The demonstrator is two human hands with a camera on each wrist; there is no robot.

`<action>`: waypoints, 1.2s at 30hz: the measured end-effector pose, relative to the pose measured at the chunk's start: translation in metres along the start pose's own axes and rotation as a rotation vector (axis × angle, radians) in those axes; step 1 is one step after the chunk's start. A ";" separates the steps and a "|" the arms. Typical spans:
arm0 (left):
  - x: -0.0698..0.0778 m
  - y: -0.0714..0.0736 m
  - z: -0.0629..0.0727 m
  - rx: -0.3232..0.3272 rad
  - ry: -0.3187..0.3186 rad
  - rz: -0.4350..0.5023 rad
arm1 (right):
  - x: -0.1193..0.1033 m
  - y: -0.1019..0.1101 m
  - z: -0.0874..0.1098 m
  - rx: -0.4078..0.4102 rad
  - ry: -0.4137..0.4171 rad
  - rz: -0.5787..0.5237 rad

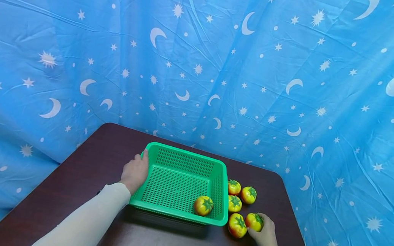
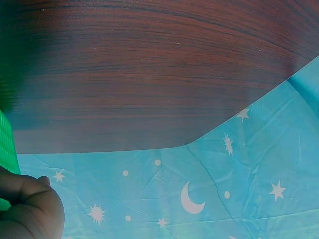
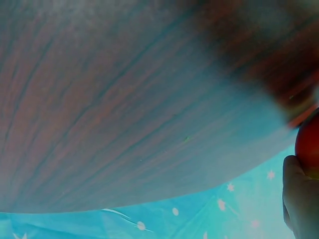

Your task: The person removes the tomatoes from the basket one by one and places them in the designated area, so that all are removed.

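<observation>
My left hand (image 1: 135, 172) grips the left rim of a green plastic basket (image 1: 178, 150) with slotted walls. Inside, near its front right corner, lies one red-and-yellow tomato (image 1: 203, 205) with a green leafy top. To the right of the basket, my right hand (image 1: 265, 234) holds another tomato (image 1: 254, 222) between thumb and fingers. The right wrist view catches a part of this red tomato (image 3: 309, 144) at its right edge. Close beside it sits a tomato (image 1: 237, 225) by the basket's corner. In the left wrist view, the left hand (image 2: 30, 206) shows at the lower left.
More tomatoes (image 1: 248, 195) cluster on the dark wooden table (image 1: 112, 151) along the basket's right side. The table's rounded far corners and right edge lie near the work. A blue curtain (image 1: 200, 81) with white moons and stars hangs behind.
</observation>
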State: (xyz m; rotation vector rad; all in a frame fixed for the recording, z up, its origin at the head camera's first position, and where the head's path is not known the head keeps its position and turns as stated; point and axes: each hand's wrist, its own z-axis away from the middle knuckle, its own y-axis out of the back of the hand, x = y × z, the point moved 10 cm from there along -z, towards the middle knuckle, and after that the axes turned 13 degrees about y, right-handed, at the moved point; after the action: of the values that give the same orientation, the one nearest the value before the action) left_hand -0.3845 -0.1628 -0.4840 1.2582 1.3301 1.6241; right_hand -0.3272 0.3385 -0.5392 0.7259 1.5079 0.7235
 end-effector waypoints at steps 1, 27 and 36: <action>0.000 0.000 0.000 0.003 -0.001 0.003 | 0.001 0.000 0.000 0.001 0.001 0.001; 0.000 -0.001 -0.001 -0.002 -0.001 0.006 | 0.009 -0.011 0.001 -0.060 0.009 0.031; -0.001 -0.003 -0.002 0.008 0.002 0.010 | 0.014 -0.011 0.005 -0.085 -0.048 0.039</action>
State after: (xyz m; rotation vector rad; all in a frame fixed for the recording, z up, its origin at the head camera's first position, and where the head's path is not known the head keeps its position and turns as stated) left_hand -0.3864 -0.1633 -0.4866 1.2704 1.3350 1.6292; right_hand -0.3233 0.3432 -0.5568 0.7052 1.4150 0.7891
